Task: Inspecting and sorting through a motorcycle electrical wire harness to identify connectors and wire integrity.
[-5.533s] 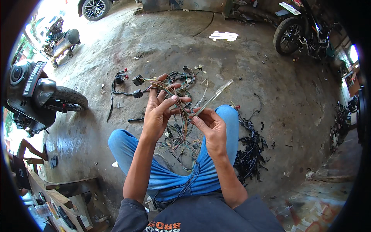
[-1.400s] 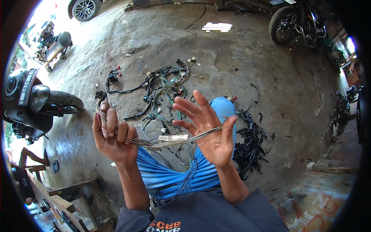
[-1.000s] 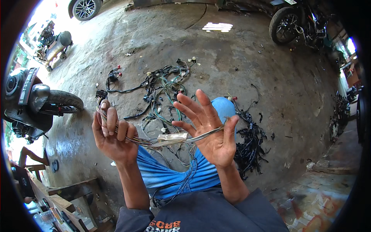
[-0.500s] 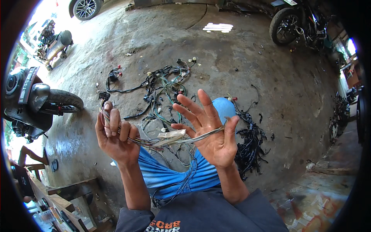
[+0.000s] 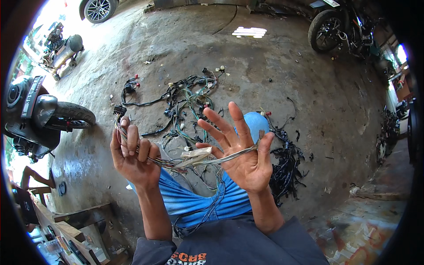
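Observation:
My left hand point(image 5: 137, 152) is closed around a bundle of thin multicoloured wires point(image 5: 176, 166). Above its fingertips, a black connector point(image 5: 119, 110) sits at the wires' upper end. The bundle stretches across to my right hand point(image 5: 243, 154), which is open, palm up with fingers spread. There the wires lie over the palm and reach the thumb, where a short clear-brown end shows. A whitish strip, perhaps tape or a sleeve point(image 5: 196, 153), clings to the middle of the bundle. Dark loose wires point(image 5: 216, 194) hang down onto my blue trousers point(image 5: 198, 205).
A wiring harness point(image 5: 190, 81) with several connectors lies spread on the concrete floor ahead. Black stripped tape or sheathing point(image 5: 287, 170) is heaped right of my knee. Motorcycles stand at left point(image 5: 48, 112) and far right point(image 5: 329, 31). A wooden frame point(image 5: 84, 221) is at lower left.
Both hands have barely moved. My left hand has shifted very slightly to the right, and the whitish strip on the bundle has turned a little.

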Demonstrator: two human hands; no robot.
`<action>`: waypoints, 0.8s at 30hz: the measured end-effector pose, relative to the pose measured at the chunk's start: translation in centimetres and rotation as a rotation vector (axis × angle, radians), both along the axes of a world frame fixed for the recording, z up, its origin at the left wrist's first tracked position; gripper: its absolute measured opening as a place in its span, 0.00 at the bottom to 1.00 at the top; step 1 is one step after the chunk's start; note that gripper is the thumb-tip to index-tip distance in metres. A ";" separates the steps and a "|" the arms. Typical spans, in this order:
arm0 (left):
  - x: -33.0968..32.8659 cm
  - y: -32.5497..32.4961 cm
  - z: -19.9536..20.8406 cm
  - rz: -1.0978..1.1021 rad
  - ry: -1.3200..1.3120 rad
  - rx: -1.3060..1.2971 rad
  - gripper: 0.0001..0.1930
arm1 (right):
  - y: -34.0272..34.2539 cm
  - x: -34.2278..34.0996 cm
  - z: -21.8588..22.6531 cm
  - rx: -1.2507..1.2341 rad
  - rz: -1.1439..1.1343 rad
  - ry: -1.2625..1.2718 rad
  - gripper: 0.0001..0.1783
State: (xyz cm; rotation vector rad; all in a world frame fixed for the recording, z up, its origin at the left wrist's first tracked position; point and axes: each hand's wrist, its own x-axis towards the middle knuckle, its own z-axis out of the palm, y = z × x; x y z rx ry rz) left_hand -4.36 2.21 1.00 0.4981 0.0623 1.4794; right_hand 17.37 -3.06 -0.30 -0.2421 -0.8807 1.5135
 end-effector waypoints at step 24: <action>0.8 1.1 0.0 -0.019 -0.015 -0.019 0.13 | 2.5 1.6 -1.1 -0.137 -0.034 0.132 0.43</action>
